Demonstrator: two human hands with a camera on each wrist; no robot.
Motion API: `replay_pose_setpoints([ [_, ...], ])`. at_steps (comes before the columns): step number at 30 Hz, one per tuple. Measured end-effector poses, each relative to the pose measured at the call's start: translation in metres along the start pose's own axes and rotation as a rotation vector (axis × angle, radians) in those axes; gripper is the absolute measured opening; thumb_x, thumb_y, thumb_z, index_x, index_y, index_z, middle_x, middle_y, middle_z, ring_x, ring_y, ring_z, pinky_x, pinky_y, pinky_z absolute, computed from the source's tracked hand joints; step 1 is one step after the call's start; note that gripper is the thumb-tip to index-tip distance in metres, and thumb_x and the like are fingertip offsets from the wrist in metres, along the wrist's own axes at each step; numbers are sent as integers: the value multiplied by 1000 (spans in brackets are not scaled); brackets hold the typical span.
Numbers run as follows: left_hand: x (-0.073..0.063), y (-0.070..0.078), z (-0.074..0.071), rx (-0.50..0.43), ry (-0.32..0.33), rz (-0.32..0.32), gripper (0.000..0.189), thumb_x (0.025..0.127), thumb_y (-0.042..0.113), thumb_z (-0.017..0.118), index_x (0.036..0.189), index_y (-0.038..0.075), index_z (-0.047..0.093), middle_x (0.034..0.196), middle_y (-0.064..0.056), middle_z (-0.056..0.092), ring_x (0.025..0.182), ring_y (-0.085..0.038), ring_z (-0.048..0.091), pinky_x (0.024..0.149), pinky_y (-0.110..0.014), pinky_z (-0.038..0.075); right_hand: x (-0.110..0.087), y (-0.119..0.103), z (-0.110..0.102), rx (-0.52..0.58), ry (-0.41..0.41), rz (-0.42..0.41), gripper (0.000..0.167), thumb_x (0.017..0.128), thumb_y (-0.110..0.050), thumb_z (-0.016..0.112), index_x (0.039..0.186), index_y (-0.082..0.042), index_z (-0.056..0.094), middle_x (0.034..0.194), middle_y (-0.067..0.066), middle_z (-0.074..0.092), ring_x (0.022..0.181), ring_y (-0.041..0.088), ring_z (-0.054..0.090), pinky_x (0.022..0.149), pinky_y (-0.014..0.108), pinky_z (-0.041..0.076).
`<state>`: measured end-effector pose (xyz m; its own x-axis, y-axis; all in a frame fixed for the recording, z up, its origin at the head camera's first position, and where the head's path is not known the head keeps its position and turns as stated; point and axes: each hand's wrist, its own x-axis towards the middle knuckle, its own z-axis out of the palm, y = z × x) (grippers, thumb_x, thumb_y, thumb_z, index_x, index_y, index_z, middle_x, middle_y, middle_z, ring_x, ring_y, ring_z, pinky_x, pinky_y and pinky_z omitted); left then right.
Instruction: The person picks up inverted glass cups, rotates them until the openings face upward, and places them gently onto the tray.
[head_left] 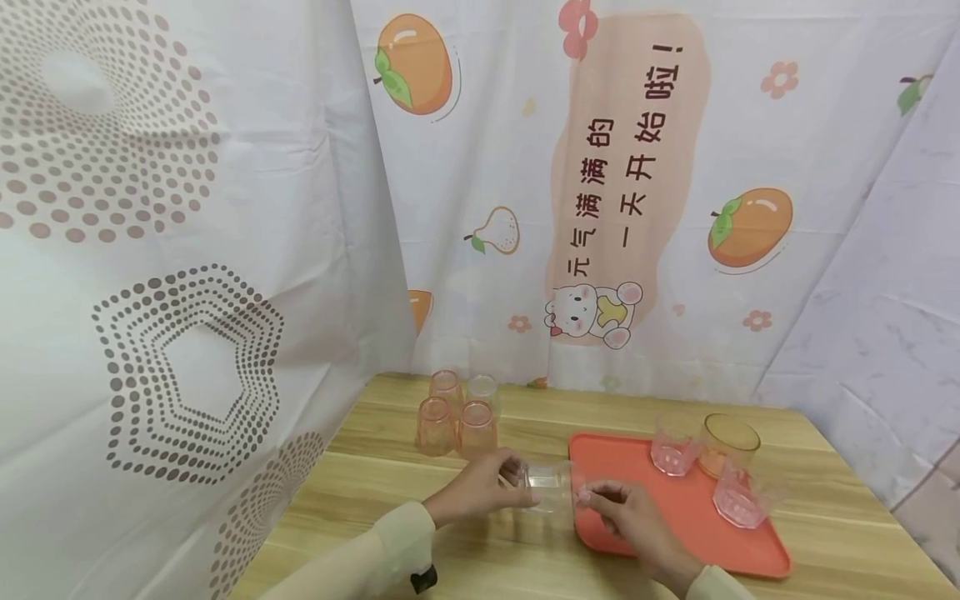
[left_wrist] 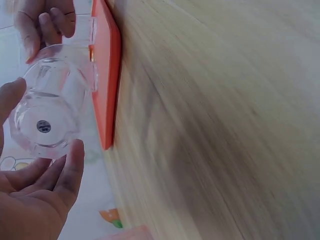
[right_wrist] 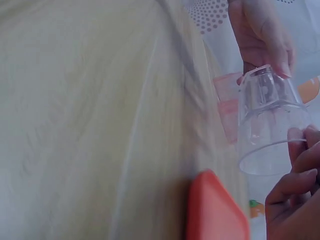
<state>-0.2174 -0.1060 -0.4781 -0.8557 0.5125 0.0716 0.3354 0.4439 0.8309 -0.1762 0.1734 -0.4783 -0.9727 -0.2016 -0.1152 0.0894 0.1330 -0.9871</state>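
A clear, faceted drinking cup (head_left: 551,490) is held on its side above the table, between both hands. My left hand (head_left: 480,490) grips it around the base end, thumb on one side and fingers on the other. In the left wrist view, a small dark round mark shows on the base of the cup (left_wrist: 55,107). My right hand (head_left: 632,518) pinches the rim at the opposite end. From the right wrist, the open mouth of the cup (right_wrist: 272,125) faces the right hand, with fingertips at its edge. The cup overlaps the tray's left edge in the head view.
A red tray (head_left: 615,457) lies on the wooden table (head_left: 390,500). On its right half stand two pinkish clear cups (head_left: 675,454) and an amber cup (head_left: 729,442). Several pink and clear cups (head_left: 437,429) stand grouped at the back left. Printed curtains (head_left: 480,167) hang behind and beside the table.
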Motion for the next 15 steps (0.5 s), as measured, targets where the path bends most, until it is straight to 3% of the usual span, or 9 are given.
replay_pose_setpoints([
  [3, 1, 1, 2, 8, -36, -36, 58, 82, 36, 87, 126, 7, 64, 104, 5, 65, 94, -9, 62, 82, -27, 53, -1, -5, -4, -62, 20, -37, 29, 97, -21, 73, 111, 4, 71, 87, 3, 67, 61, 8, 44, 55, 23, 40],
  [6, 0, 3, 2, 34, -76, -69, 53, 81, 29, 89, 122, 2, 69, 101, 0, 69, 89, -9, 64, 80, -25, 54, -3, -7, -6, -179, 31, -145, 26, 96, -21, 74, 107, 1, 74, 88, 3, 69, 65, 9, 50, 59, 23, 45],
  [11, -1, 4, 4, 70, -111, -90, 20, 86, 18, 83, 100, 5, 77, 88, 5, 71, 77, -8, 65, 71, -24, 54, -7, -9, -9, -432, 76, -374, 12, 94, -22, 77, 97, -11, 78, 75, -2, 66, 61, 5, 48, 55, 22, 42],
  [15, 0, 3, 10, 43, -120, -116, 7, 90, 17, 80, 86, 12, 77, 76, 4, 71, 66, -16, 68, 58, -24, 53, -10, -10, -11, -514, 115, -440, 5, 93, -23, 78, 96, -18, 78, 69, -4, 59, 57, 3, 44, 52, 22, 37],
])
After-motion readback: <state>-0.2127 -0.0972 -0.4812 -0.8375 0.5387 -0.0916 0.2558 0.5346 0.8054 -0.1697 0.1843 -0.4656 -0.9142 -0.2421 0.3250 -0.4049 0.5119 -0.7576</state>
